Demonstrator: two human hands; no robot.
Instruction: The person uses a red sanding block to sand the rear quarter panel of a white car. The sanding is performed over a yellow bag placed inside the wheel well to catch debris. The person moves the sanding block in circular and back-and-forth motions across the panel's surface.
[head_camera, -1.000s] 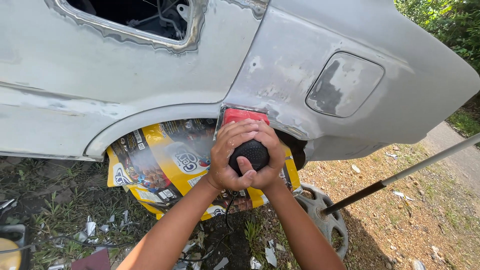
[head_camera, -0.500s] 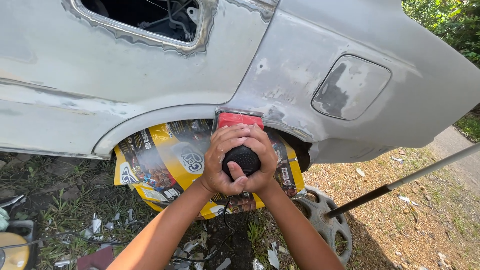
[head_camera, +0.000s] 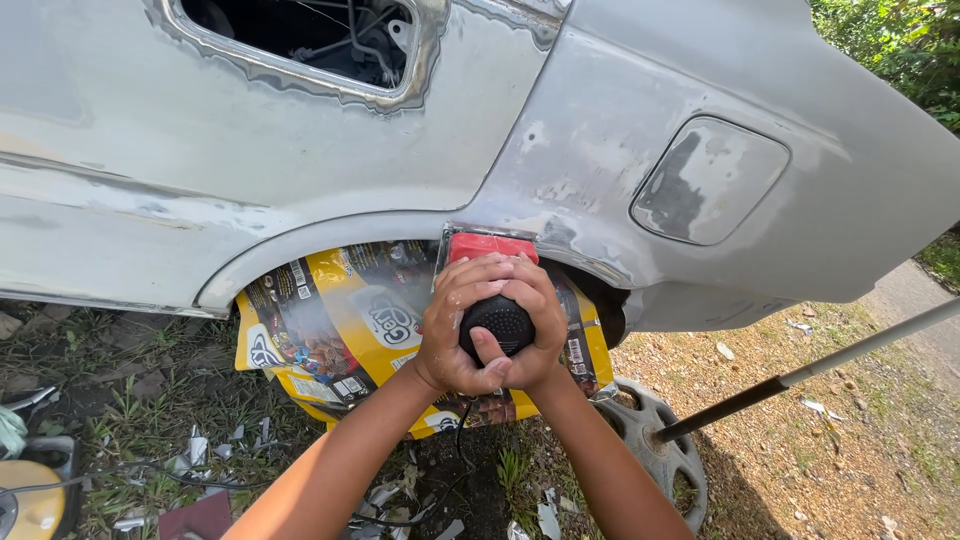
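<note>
We press a red-bodied electric sander with a black round knob (head_camera: 497, 322) against the primed grey car body panel (head_camera: 600, 180), right at the top edge of the rear wheel arch, where the pad meets the arch lip. Our left hand (head_camera: 455, 330) and right hand (head_camera: 530, 340) wrap together around the knob, fingers closed tight on it, thumbs overlapping. To work this edge well, we judge the pad should sit flat on the curve, pressure even from both palms, so the lip is not gouged. Yellow printed packaging sheet (head_camera: 340, 330) masks the wheel well just beneath. The oval fuel-filler flap (head_camera: 710, 180) sits toward the panel's right edge. A grey plastic wheel cover (head_camera: 660, 445) lies on the littered grass, a dark pole (head_camera: 800, 378) resting across it.
</note>
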